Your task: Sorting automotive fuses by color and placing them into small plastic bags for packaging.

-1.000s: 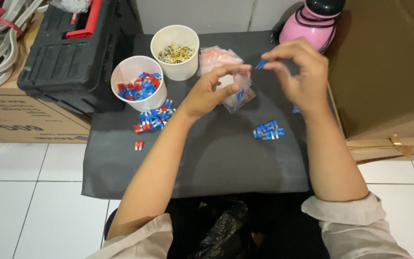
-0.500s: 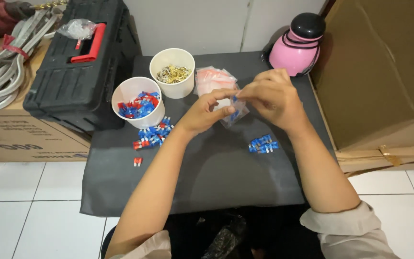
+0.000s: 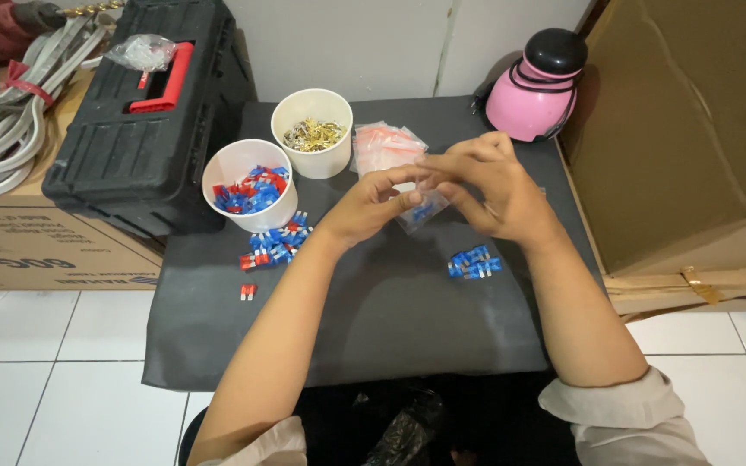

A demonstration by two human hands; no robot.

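Here the left hand and the right hand meet over the dark worktop, fingers pinching a small clear bag with blue bits inside. A little blue pile lies just below. Further left stand a cup of red and blue bits and a cup of gold bits. If the bag tips, bits could spill and mix into the pile.

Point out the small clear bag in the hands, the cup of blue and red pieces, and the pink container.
small clear bag (image 3: 420,213): head view, lower corner.
cup of blue and red pieces (image 3: 237,158): head view, inner wall.
pink container (image 3: 528,108): head view, pink body.
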